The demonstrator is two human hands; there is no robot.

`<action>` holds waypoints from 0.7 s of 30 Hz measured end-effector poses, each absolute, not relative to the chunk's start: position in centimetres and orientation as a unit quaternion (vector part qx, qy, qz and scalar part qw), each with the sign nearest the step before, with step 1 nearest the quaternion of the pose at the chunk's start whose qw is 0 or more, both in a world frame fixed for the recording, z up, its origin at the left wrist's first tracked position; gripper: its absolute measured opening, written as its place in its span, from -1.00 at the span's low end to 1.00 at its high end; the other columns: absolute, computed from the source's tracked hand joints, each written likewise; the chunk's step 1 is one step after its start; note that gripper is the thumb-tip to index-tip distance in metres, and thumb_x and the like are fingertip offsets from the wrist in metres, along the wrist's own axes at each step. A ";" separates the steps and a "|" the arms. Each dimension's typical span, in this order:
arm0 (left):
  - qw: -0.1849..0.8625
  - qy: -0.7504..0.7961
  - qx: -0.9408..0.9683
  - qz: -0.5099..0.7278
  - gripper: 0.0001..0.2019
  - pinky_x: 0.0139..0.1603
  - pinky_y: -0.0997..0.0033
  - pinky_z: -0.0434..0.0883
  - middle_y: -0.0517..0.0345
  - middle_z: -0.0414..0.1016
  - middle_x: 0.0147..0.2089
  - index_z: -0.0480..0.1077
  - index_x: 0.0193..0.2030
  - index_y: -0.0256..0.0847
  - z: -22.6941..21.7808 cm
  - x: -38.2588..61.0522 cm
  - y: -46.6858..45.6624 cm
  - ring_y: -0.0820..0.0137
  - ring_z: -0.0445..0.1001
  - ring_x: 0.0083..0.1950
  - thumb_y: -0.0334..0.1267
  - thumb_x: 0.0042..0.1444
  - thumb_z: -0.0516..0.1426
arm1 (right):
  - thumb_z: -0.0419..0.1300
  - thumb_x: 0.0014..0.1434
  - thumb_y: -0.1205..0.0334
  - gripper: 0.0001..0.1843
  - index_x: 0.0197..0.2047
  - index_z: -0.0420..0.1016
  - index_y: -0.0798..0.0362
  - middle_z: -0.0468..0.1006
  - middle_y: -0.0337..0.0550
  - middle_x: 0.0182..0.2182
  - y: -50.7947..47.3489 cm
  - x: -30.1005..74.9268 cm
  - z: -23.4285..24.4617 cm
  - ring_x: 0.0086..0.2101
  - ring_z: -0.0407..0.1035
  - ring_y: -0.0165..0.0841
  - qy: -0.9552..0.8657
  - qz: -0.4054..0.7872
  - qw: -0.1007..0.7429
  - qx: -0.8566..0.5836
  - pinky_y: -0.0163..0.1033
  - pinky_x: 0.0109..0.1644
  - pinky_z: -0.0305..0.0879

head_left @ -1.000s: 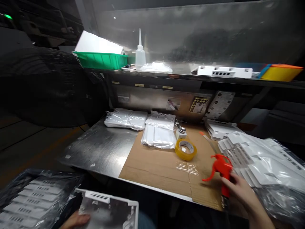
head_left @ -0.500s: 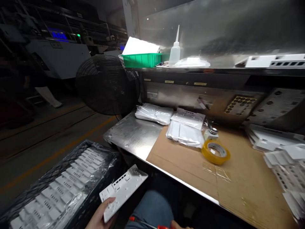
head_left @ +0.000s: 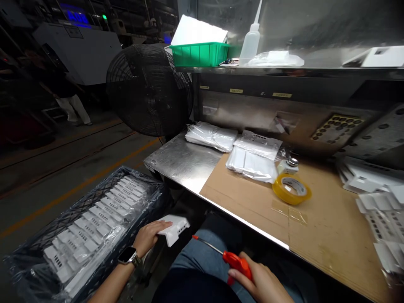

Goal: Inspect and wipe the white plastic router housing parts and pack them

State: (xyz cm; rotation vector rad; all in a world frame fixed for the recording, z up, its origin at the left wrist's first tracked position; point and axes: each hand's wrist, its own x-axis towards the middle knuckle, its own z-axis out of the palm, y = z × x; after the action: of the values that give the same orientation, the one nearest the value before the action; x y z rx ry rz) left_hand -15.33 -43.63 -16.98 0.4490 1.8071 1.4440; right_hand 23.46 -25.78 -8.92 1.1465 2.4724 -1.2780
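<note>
At seven o'clock, left hand (head_left: 147, 237), fingers gripping a white panel (head_left: 177, 224), at five, right hand (head_left: 263, 278), fingers wrapped round a red air gun (head_left: 237, 264), at eight, crate (head_left: 65, 216) of similar panels (head_left: 102, 213).

Factory floor, bench station. Steel-topped bench (head_left: 186, 164), centre to 4 o'clock. Crate (head_left: 70, 215) of identical white parts (head_left: 102, 214) at 8. Yellow floor line (head_left: 105, 172), 9. Bulky machine (head_left: 80, 57), lit "A08" sign (head_left: 77, 17) above, 10. Red blow gun (head_left: 237, 264), 5.
</note>
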 end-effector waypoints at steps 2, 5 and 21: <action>0.374 0.707 0.166 0.577 -0.54 0.52 0.38 0.12 0.22 0.70 -0.02 0.66 -0.31 -0.02 -17.6 -15.0 -43.4 0.16 0.43 0.36 -0.65 -0.29 0.20 | 0.09 0.29 -0.33 -0.53 -0.11 0.52 -0.13 0.68 -0.18 -0.31 -25.7 23.5 -8.4 -0.22 0.58 -0.14 0.822 -0.418 0.076 0.380 -0.27 -0.13 0.33; 0.338 0.715 0.078 0.606 -0.69 0.41 0.25 0.35 0.16 0.68 0.02 0.61 -0.27 -0.12 -19.7 -14.0 -42.8 0.10 0.46 0.32 -0.56 -0.15 0.30 | 0.09 0.29 -0.35 -0.52 -0.13 0.51 -0.13 0.69 -0.18 -0.28 -26.0 23.6 -8.0 -0.21 0.59 -0.14 0.826 -0.424 0.093 0.360 -0.28 -0.14 0.32; 0.448 0.703 -0.120 0.538 -0.17 -0.16 -0.01 0.65 0.06 0.58 0.21 0.22 0.41 0.28 -19.7 -10.4 -46.3 -0.07 0.61 0.13 -0.07 -0.03 0.37 | 0.26 0.17 -0.37 -0.44 -0.10 0.56 -0.04 0.71 -0.02 -0.20 -27.5 22.8 -6.8 -0.17 0.60 0.01 0.832 -0.408 0.104 0.361 -0.20 -0.18 0.32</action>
State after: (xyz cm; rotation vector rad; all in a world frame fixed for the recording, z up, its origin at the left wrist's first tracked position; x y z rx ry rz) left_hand -10.38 -46.29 -19.68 -0.2957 1.7402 1.3322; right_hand 22.82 -27.51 -6.75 1.0637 2.4535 -1.2038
